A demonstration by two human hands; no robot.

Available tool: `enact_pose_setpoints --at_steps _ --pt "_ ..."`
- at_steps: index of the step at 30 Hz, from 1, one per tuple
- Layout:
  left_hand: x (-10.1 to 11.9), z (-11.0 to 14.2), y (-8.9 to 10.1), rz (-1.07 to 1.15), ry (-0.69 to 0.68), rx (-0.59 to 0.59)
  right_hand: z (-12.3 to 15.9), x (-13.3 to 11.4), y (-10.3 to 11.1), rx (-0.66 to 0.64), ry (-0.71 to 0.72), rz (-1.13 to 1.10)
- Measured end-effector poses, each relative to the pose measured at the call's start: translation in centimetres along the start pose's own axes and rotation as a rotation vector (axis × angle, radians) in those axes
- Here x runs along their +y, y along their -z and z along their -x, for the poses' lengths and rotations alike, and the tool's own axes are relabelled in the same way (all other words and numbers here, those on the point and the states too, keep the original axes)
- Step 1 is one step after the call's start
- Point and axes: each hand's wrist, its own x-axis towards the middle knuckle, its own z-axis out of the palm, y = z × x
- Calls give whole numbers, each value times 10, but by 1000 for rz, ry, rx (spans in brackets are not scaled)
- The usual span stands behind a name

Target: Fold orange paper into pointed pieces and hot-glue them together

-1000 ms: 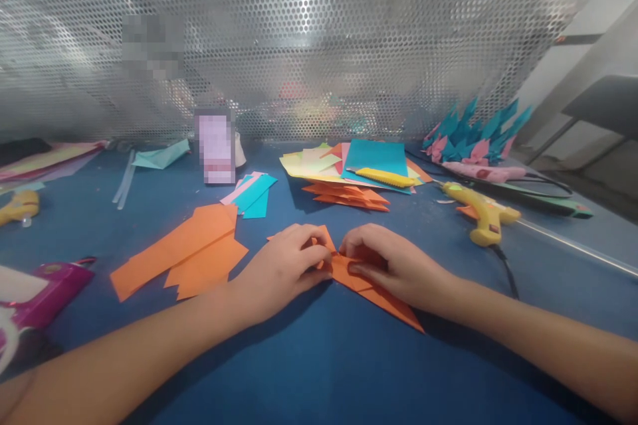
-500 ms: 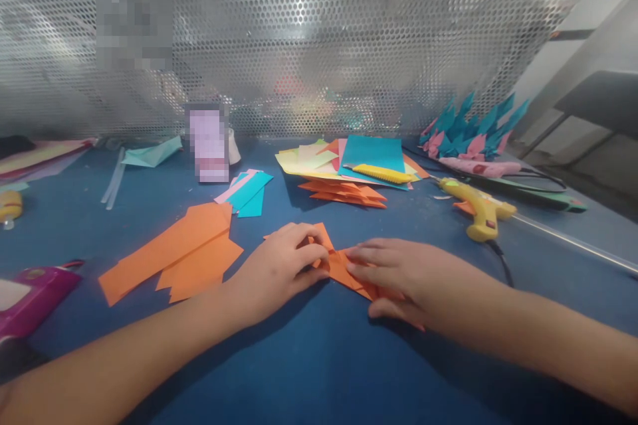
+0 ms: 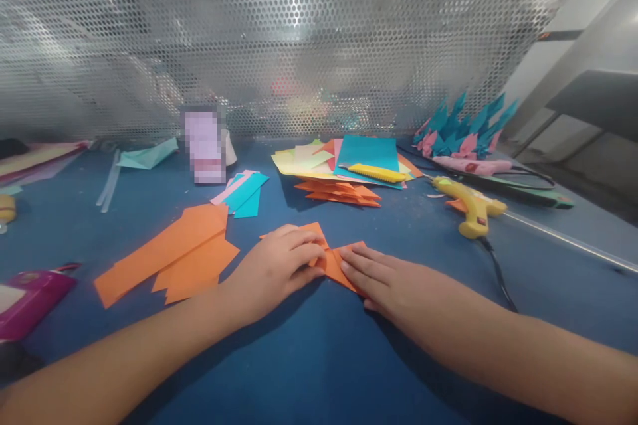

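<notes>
A folded orange paper [image 3: 335, 270] lies flat on the blue table in front of me, with a crossing of folds near its middle. My left hand [image 3: 282, 262] covers its left part, fingers curled and thumb close to the fingertips, holding it against the table. On the right part rests my right hand [image 3: 386, 282], fingers stretched out and lying flat on the paper. Both palms hide much of the sheet. Left of my left hand are loose orange paper strips [image 3: 167, 252], overlapping each other.
Coloured sheets [image 3: 299, 158] carry a yellow utility knife [image 3: 376, 172], with folded orange pieces [image 3: 339, 192] in front. A yellow glue gun [image 3: 473, 206] with its cable lies at right, blue and pink folded paper [image 3: 463, 126] behind. Blue strips [image 3: 246, 196] and a magenta device [image 3: 34, 299] are leftward.
My right hand has flattened and slid slightly left over the orange paper, exposing its upper right edge. My left hand stays on the paper. The whole view has shifted a little.
</notes>
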Motion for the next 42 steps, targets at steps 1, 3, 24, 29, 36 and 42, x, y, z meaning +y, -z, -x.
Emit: enact_pose_setpoints --at_steps 1,3,24,29,36,42 --pt "0 0 0 3 5 0 1 -1 -1 15 -5 8" --pt "0 1 0 15 15 -1 3 -3 -2 46 -14 25" --pt "5 -2 -1 10 1 -15 8 -5 -3 113 27 21" --pt "3 -1 -2 -15 -12 -33 8 -4 -7 129 24 11" --pt "3 -2 -1 -43 -47 -44 7 0 -6 126 45 4" --pt "5 0 0 -62 -16 -29 3 1 0 104 63 -11"
